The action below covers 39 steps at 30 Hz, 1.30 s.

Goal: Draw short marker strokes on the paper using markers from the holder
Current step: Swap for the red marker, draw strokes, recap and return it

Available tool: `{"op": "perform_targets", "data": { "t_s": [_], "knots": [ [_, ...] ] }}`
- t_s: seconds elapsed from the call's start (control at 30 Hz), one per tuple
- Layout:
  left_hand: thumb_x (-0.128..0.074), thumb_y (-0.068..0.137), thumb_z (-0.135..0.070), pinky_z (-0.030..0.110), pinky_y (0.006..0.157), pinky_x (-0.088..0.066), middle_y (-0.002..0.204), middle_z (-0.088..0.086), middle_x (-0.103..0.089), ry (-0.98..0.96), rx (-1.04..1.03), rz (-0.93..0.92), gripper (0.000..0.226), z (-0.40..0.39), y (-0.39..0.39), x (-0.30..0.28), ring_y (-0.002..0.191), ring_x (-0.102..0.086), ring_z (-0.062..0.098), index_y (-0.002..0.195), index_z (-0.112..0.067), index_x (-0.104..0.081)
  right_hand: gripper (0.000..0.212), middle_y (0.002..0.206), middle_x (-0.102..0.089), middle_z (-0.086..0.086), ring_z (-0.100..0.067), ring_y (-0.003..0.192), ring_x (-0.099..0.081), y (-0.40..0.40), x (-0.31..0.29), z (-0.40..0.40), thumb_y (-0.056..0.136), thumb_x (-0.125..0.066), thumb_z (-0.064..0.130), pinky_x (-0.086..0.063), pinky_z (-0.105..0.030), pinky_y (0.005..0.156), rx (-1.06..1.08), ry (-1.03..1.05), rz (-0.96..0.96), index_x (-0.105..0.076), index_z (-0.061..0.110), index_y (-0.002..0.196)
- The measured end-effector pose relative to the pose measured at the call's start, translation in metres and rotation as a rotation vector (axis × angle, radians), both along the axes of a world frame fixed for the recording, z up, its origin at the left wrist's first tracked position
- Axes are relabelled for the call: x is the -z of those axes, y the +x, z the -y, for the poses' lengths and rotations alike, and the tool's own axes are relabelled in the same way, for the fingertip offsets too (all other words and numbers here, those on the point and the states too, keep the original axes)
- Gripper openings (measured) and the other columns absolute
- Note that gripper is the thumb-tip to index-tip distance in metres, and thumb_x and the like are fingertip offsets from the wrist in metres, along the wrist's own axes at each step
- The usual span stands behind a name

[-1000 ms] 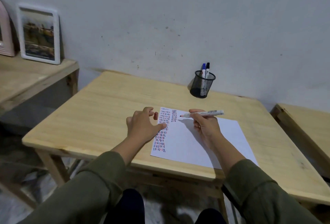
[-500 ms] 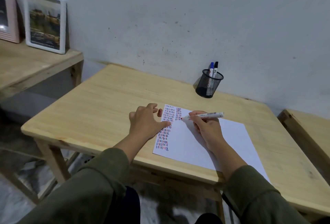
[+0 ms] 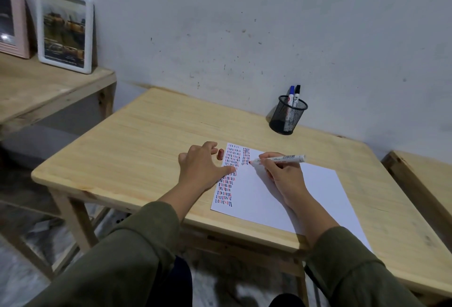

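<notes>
A white sheet of paper [image 3: 315, 191] lies on the wooden table [image 3: 146, 150], with columns of short red, blue and black strokes along its left side. My right hand [image 3: 283, 174] grips a white marker with a red tip [image 3: 281, 158]; the tip touches the paper at the bottom of the second column. My left hand [image 3: 203, 165] rests on the paper's left edge, thumb on the sheet, and seems to hold a small red cap by its fingertips. A black mesh holder [image 3: 288, 117] stands at the table's back with a blue marker [image 3: 291, 94] and a black marker [image 3: 296, 95] in it.
A lower wooden shelf [image 3: 49, 91] at the left carries a white picture frame [image 3: 66, 30] and a pink arched frame [image 3: 11, 15]. Another wooden table [image 3: 425, 179] stands at the right. A grey wall runs behind the table.
The red marker's tip came down from above the paper onto the second column of strokes. The view shifted, so the table sits lower and more to the right. My left hand stayed put.
</notes>
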<state>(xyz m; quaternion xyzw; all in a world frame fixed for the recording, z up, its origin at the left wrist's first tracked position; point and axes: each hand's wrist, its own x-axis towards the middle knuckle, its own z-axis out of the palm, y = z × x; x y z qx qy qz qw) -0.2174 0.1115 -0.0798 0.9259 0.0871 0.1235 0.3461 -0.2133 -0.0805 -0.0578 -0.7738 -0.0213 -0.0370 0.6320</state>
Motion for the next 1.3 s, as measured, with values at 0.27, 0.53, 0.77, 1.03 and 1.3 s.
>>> {"op": "perform_targets", "data": {
  "t_s": [0.27, 0.53, 0.77, 1.03, 1.3],
  "knots": [
    [-0.07, 0.067, -0.061, 0.037, 0.099, -0.026, 0.127, -0.015, -0.061, 0.012, 0.011, -0.008, 0.077, 0.0, -0.002, 0.0, 0.128, -0.041, 0.012, 0.132, -0.027, -0.046, 0.014, 0.055, -0.061, 0.015, -0.002, 0.053, -0.049, 0.002, 0.0, 0.0, 0.083, -0.062, 0.01, -0.039, -0.013, 0.054, 0.016, -0.015, 0.002, -0.071, 0.017, 0.076],
    [-0.045, 0.095, -0.034, 0.034, 0.09, -0.024, 0.113, -0.011, -0.067, 0.015, 0.028, 0.029, 0.029, 0.0, -0.004, -0.003, 0.12, -0.045, 0.016, 0.121, -0.038, -0.056, 0.013, 0.054, -0.059, 0.015, -0.006, 0.054, -0.044, 0.0, 0.002, 0.002, 0.084, -0.063, 0.008, -0.035, -0.015, 0.05, 0.003, 0.089, 0.007, -0.071, 0.017, 0.08],
    [-0.059, 0.086, -0.033, 0.034, 0.094, -0.042, 0.088, -0.019, -0.069, -0.292, -0.037, 0.09, 0.007, 0.001, -0.003, -0.009, 0.098, -0.064, 0.01, 0.084, -0.037, -0.063, 0.016, 0.075, -0.063, -0.009, -0.013, 0.062, -0.056, -0.01, -0.017, -0.004, 0.087, -0.059, 0.015, -0.045, -0.019, 0.054, 0.072, 0.285, -0.082, -0.074, 0.011, 0.092],
    [-0.063, 0.085, -0.033, 0.035, 0.076, -0.051, 0.094, -0.009, -0.075, -1.011, -0.06, 0.101, 0.006, 0.03, 0.004, -0.066, 0.088, -0.062, 0.014, 0.081, -0.036, -0.067, 0.021, 0.07, -0.067, -0.006, -0.015, 0.059, -0.059, -0.019, -0.067, -0.016, 0.09, -0.054, 0.01, -0.045, -0.023, 0.056, -0.061, 0.32, 0.101, -0.073, 0.016, 0.084],
    [-0.06, 0.091, -0.022, 0.015, 0.065, -0.038, 0.093, -0.002, -0.068, -1.301, 0.024, 0.056, 0.023, 0.05, 0.007, -0.101, 0.076, -0.059, 0.001, 0.111, -0.012, -0.066, 0.024, 0.07, -0.067, -0.006, -0.014, 0.058, -0.059, -0.025, -0.089, -0.01, 0.091, -0.052, 0.007, -0.046, -0.023, 0.057, -0.065, 0.298, 0.217, -0.073, 0.015, 0.084]
  ]
}}
